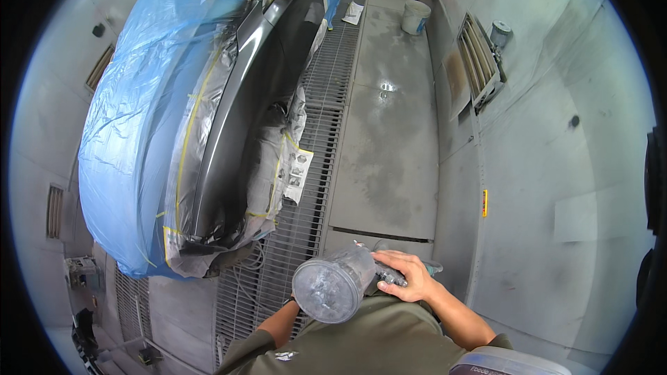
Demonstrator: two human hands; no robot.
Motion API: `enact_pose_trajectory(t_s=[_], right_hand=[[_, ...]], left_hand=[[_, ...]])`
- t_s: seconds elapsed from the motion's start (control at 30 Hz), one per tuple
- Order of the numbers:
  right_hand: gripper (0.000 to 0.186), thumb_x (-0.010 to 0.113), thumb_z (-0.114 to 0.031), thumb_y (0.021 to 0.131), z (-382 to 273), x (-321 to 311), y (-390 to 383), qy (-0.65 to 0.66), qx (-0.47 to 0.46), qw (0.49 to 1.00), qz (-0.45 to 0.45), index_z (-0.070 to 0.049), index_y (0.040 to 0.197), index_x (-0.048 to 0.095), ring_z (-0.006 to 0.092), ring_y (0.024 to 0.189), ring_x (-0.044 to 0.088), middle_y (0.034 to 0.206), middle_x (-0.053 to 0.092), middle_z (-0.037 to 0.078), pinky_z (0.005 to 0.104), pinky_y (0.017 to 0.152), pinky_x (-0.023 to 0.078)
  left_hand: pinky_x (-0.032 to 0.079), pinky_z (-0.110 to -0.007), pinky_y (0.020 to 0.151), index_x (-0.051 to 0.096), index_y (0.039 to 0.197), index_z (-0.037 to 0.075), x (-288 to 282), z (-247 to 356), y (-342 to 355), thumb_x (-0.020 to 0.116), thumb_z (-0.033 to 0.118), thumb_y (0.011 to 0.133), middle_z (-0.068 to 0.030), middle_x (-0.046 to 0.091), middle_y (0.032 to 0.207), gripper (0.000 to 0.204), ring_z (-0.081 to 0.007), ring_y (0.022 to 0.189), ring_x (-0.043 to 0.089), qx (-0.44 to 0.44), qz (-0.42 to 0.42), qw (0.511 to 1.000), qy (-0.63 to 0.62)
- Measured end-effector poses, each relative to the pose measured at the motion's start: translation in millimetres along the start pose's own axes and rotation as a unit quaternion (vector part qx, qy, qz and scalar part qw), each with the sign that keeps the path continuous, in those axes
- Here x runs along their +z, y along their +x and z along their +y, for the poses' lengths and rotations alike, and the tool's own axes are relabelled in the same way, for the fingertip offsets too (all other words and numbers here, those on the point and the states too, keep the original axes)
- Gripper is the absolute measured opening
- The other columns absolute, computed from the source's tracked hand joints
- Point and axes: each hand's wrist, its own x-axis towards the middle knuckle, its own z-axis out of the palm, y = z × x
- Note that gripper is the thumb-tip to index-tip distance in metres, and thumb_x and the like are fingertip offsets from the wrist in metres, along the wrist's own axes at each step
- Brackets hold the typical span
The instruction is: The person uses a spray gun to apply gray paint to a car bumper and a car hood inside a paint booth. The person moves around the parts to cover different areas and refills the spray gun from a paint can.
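Gripping the dark fitting (392, 277) of a spray gun (356, 271), the right hand (411, 276) held thumb and fingers (406, 264) half curled around it. The left hand lay hidden behind the grey cup (325, 293); its finger state could not be determined. The gun was before the torso (389, 326), right of a masked car body (243, 111).

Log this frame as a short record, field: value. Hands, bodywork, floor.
Right hand: fingers and thumb around dark metal fitting beside grey cup
Left hand: hidden behind the cup; left forearm shows
Bodywork: dark panel, uncovered
Masking: blue film, left of the panel
Floor: metal grating right of the panel; bucket at far end
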Motion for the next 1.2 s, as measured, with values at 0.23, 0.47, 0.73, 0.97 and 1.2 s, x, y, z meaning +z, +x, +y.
enact_pose_trajectory(t_s=[0.23,0.47,0.73,0.97,1.2], right_hand=[[0.062,0.07,-0.034,0.085,28.7,-20.3,52.9,0.035,-0.041,0.998,-0.042,-0.005,0.138,0.056,0.0391,0.117,0.06,0.127,0.063,0.02,0.0443,0.099,0.049],[0.06,0.074,-0.024,0.082,100.6,-83.6,117.6,0.114,-0.077,0.989,-0.062,0.002,0.134,0.057,0.0392,0.117,0.062,0.127,0.064,0.023,0.0427,0.1,0.049],[0.056,0.072,-0.02,0.083,177.8,-220.9,172.0,0.166,-0.095,0.981,-0.019,0.002,0.133,0.057,0.0384,0.114,0.064,0.126,0.064,0.023,0.0411,0.097,0.05],[0.051,0.067,-0.039,0.085,245.8,-295.0,185.6,0.171,-0.025,0.979,0.11,0.004,0.112,0.065,0.0323,0.085,0.067,0.097,0.068,0.019,0.0379,0.076,0.052],[0.065,0.075,-0.036,0.079,332.4,-301.0,192.5,0.207,0.097,0.941,0.25,0.007,0.125,0.057,0.0285,0.114,0.06,0.124,0.063,0.017,0.0391,0.101,0.043]], left_hand=[[0.05,-0.05,0.092,0.068,0.111,0.003,-12.4,22.8,0.6,0.06,0.044,0.088,-0.0244,0.069,0.11,0.047,-0.0423,0.106,0.064,-0.036,0.007,0.999,-0.031],[0.05,-0.05,0.091,0.068,0.111,0.003,-42.2,52.4,28.5,0.06,0.043,0.088,-0.0243,0.069,0.109,0.047,-0.0422,0.106,0.064,-0.078,0.05,0.995,-0.024],[0.05,-0.05,0.091,0.068,0.111,0.003,-94.6,150.6,92.1,0.061,0.042,0.088,-0.0241,0.069,0.109,0.046,-0.0422,0.106,0.064,-0.046,0.18,0.982,0.026],[0.051,-0.051,0.084,0.067,0.103,0.003,-180.3,297.7,139.0,0.063,0.04,0.089,-0.0249,0.069,0.1,0.04,-0.0428,0.097,0.065,-0.15,0.154,0.975,-0.051],[0.051,-0.051,0.086,0.068,0.101,0.002,-201.6,330.8,231.3,0.059,0.045,0.092,-0.026,0.069,0.101,0.045,-0.0433,0.098,0.065,-0.161,0.102,0.978,-0.087]])
